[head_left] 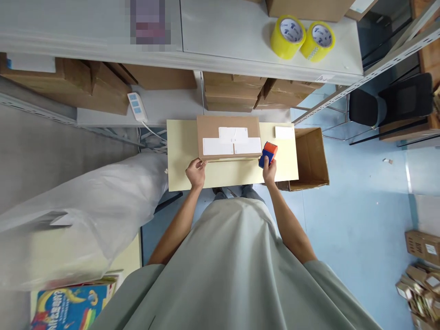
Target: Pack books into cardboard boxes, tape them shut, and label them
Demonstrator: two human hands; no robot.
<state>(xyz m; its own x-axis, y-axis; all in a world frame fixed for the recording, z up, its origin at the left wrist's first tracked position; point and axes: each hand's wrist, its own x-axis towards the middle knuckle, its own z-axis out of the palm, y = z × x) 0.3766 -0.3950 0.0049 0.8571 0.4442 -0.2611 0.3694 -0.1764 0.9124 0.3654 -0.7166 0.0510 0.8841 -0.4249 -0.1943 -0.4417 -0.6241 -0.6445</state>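
Observation:
A brown cardboard box (pixel 228 121) with white labels on its top lies on a pale yellow table (pixel 182 176). My left hand (pixel 195 173) is at the box's near left corner, fingers pinched together; whatever they hold is too small to make out. My right hand (pixel 269 172) grips a small blue and orange tool (pixel 268 154), which looks like a tape dispenser, at the box's near right corner. A thin pale line runs along the box's near edge between the hands; I cannot tell whether it is tape.
Two yellow tape rolls (pixel 288 36) stand on the shelf (pixel 223 32) above. A white pad (pixel 284 132) lies at the table's right. Beside the table is an open carton (pixel 311 156). A large plastic bag (pixel 113 197) bulges at left. A power strip (pixel 137 107) sits beyond.

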